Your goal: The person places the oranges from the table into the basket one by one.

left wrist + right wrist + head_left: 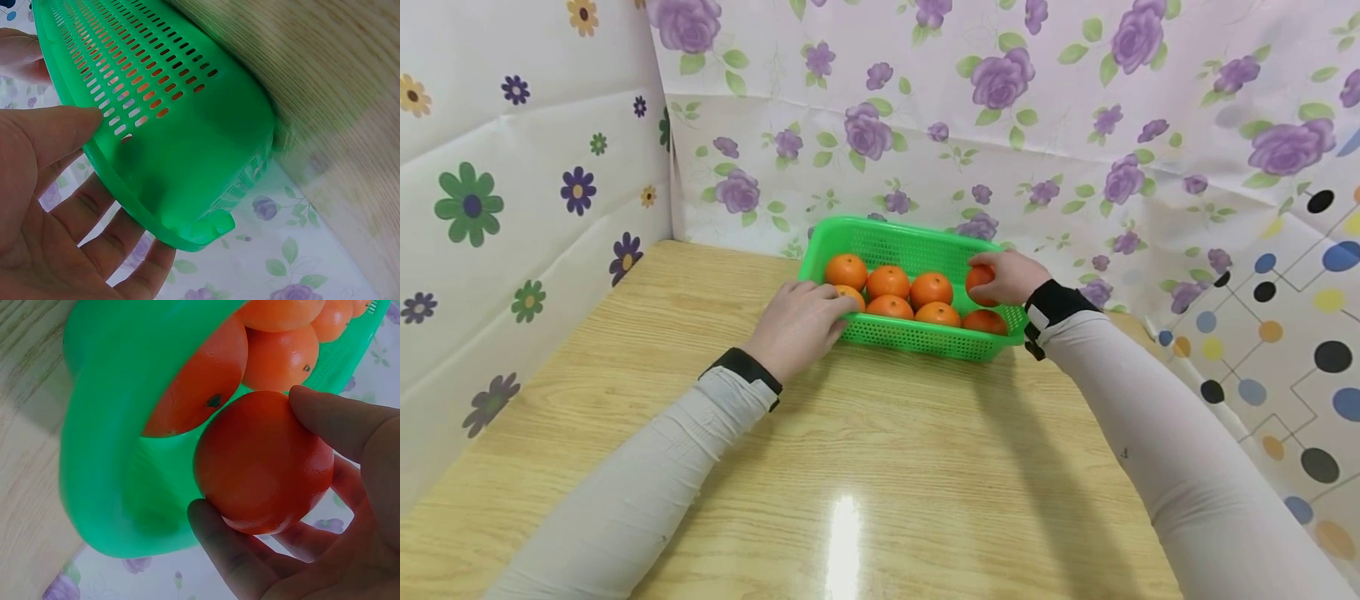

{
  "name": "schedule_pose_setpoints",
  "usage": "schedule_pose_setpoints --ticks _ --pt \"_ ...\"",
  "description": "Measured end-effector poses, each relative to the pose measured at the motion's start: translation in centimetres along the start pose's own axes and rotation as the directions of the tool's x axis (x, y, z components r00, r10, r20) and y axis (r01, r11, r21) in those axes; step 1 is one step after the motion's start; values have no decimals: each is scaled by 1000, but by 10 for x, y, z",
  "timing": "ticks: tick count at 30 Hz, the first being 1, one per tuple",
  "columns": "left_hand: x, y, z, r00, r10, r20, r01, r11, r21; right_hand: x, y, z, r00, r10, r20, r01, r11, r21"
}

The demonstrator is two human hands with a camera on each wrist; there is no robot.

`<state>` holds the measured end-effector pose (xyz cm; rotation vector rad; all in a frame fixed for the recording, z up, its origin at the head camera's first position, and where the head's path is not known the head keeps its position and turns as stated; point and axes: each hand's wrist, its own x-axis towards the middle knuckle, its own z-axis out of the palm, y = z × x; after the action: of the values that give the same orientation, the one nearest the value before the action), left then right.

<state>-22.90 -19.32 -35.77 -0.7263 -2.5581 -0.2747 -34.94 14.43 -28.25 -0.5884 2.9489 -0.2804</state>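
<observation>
A green perforated plastic basket (pixel 917 335) stands near the back of the table, with several oranges (pixel 932 289) in two rows inside. My left hand (pixel 797 327) grips its rim at the near left corner. In the left wrist view the thumb (pixel 69 128) presses the basket's outer wall (pixel 206 119) while the other fingers reach past the rim. My right hand (pixel 1018 279) holds one orange (pixel 262 462) between thumb and fingers, over the basket's right end. Beside that fruit, another orange (pixel 206 387) lies in the near right corner.
The wooden table (pixel 880 433) carries the basket and reaches back to a flower-printed sheet (pixel 865 133). Patterned sheets also hang along the left side (pixel 527 208) and the right side (pixel 1285 333). My right arm casts a shadow across the wood.
</observation>
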Motion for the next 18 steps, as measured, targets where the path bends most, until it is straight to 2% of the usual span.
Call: schedule_pose_setpoints --ticks 10,18 --pt "0 -1 2 1000 -1 3 1 1000 4 5 -1 6 999 52 2 -52 995 -88" --pt "0 -1 1 1000 2 0 -2 1000 2 -5 -14 1 998 63 8 -62 994 -89"
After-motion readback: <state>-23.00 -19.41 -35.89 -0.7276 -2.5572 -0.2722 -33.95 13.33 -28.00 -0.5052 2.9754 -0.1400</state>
